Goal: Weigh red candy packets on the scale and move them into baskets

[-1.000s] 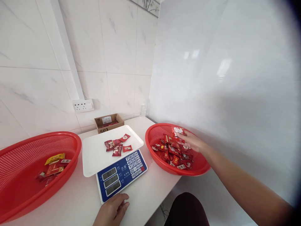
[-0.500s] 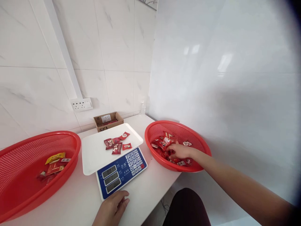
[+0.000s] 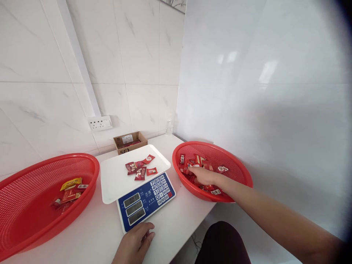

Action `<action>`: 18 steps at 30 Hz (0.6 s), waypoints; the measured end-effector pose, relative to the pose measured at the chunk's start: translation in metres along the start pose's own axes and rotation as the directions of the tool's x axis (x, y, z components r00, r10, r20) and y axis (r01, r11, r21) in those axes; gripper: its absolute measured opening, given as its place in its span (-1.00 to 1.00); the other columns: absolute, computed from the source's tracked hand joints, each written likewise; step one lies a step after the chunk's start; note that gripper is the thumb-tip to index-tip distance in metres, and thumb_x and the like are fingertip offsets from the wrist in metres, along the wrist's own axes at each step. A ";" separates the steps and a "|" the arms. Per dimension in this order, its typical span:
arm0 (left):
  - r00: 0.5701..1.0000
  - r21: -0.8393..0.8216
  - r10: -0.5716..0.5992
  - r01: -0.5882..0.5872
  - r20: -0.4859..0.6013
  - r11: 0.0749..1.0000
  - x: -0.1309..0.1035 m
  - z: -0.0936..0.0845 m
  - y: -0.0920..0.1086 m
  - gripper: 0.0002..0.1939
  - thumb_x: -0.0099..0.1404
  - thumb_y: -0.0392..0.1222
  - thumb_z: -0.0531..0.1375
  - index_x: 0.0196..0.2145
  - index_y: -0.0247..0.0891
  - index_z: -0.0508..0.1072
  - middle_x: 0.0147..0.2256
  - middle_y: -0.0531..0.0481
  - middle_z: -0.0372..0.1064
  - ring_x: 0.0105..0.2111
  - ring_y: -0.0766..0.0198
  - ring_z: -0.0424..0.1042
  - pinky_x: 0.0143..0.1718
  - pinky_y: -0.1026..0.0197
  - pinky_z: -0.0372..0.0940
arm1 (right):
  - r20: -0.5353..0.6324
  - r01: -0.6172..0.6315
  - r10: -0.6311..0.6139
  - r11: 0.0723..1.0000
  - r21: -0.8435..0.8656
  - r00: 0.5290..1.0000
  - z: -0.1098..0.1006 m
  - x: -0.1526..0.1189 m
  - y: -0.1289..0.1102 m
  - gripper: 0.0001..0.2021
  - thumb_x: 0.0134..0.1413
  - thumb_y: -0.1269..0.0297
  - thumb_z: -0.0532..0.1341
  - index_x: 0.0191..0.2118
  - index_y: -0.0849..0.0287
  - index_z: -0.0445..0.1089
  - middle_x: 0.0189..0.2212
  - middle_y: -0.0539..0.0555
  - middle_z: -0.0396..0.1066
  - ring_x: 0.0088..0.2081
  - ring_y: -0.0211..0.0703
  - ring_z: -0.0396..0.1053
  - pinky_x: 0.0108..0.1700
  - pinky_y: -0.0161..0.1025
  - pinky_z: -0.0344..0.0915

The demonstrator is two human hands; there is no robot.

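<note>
My right hand [image 3: 202, 175] is down in the right red basket [image 3: 249, 179], among red wrapped packets [image 3: 200, 159]; its fingertips are partly hidden by packets, so what they hold cannot be made out. Below the keypad and displays of the blue-and-white scale [image 3: 148, 194], my left hand [image 3: 137, 238] rests at the table's front, thumb and fingers apart, holding nothing. Several red packets [image 3: 140, 173] lie on the scale's white tray [image 3: 114, 183]. In the left red basket [image 3: 95, 172] are a yellow packet [image 3: 70, 183] and several red ones.
Behind the scale stands an open cardboard box [image 3: 132, 146]. A clear plastic container [image 3: 169, 126] is in the back corner of the white table [image 3: 178, 216]. A wall socket [image 3: 100, 123] is at the left, and a dark-clothed knee [image 3: 222, 244] shows below the table edge.
My right hand has shifted left within the right basket, and some packets there have moved. The whole view has shifted slightly. My left hand stays by the scale.
</note>
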State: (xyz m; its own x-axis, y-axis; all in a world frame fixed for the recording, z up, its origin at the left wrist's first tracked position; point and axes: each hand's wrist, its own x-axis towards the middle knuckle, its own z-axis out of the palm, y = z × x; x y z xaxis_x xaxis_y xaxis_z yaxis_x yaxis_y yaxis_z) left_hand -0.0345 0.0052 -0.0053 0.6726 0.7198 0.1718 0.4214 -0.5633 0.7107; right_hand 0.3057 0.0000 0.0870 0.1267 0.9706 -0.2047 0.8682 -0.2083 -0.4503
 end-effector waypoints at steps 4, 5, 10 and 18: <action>1.000 0.000 0.023 -0.023 -0.016 1.000 0.000 0.000 0.000 -0.78 0.27 -0.06 0.03 -0.26 -0.11 0.42 -0.35 0.06 0.44 -0.43 0.29 0.42 -0.39 0.38 0.30 | -0.037 -0.021 0.028 0.981 0.194 0.999 -0.015 -0.004 0.011 -0.56 -0.25 0.60 0.08 -0.17 0.10 0.36 -0.10 0.07 0.38 -0.05 -0.07 0.31 -0.09 -0.19 0.25; 0.999 0.004 0.027 -0.027 -0.017 1.000 0.001 0.000 0.000 -0.78 0.27 -0.07 0.03 -0.26 -0.11 0.42 -0.35 0.06 0.44 -0.43 0.29 0.43 -0.39 0.38 0.30 | -0.044 -0.038 0.055 0.945 0.325 0.998 -0.018 -0.005 0.014 -0.56 -0.26 0.60 0.08 -0.18 0.10 0.35 -0.10 0.07 0.38 -0.05 -0.09 0.31 -0.09 -0.19 0.26; 0.998 0.051 0.062 -0.063 0.018 0.997 0.002 -0.004 0.001 -0.79 0.27 -0.10 0.03 -0.24 -0.11 0.42 -0.32 0.05 0.45 -0.41 0.30 0.44 -0.37 0.39 0.32 | -0.047 -0.009 0.140 0.374 0.927 0.989 -0.024 -0.010 0.027 -0.65 -0.17 0.55 0.12 -0.20 0.08 0.30 -0.29 0.01 0.44 -0.27 -0.19 0.42 -0.22 -0.19 0.36; 0.994 0.087 0.086 -0.091 0.068 0.992 0.002 -0.006 0.001 -0.80 0.28 -0.13 0.02 -0.21 -0.12 0.41 -0.32 0.06 0.45 -0.41 0.32 0.44 -0.38 0.42 0.31 | -0.137 0.173 0.230 -0.147 0.974 0.964 -0.029 -0.024 0.010 -0.82 0.08 0.14 0.12 -0.27 0.10 0.33 -0.39 0.03 0.48 -0.36 -0.17 0.45 -0.32 -0.20 0.40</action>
State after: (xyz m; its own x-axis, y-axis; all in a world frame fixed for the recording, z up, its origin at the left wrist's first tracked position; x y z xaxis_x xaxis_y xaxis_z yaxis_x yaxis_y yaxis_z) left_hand -0.0362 0.0089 0.0000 0.7462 0.6395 0.1850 0.4093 -0.6598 0.6302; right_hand 0.3254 -0.0214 0.1127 0.3874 0.9037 -0.1821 -0.5725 0.0810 -0.8159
